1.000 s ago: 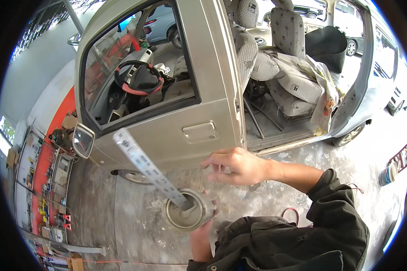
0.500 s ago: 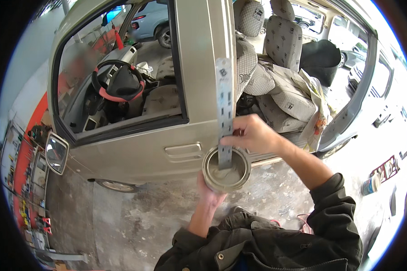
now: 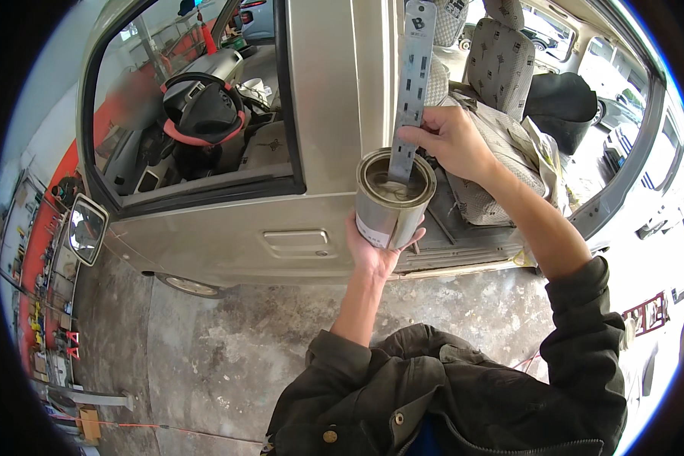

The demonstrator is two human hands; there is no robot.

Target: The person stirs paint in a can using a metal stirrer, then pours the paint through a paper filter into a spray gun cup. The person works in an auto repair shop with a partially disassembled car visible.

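Observation:
My left hand (image 3: 374,247) is wrapped round the lower part of an open metal paint can (image 3: 380,215), holding it up beside the vehicle. A pale label shows low on the can's side. Between the thumb and fingers of my right hand (image 3: 456,143) is a flat, long metal paint-mixing ruler (image 3: 410,87) with slots along it. It stands nearly upright, its lower end inside the can. Greyish liquid is partly visible there, and the ruler's tip is hidden in it.
A beige van stands in front, with its closed front door (image 3: 228,235), side mirror (image 3: 88,228) and steering wheel (image 3: 203,110). Through the open side doorway are patterned seats (image 3: 500,68). Tools line a red-edged wall (image 3: 45,251) at left. A red rack (image 3: 646,315) lies at right.
Both hands have moved up and to the right in view, with the can and ruler. The can is tilted so more of its side shows.

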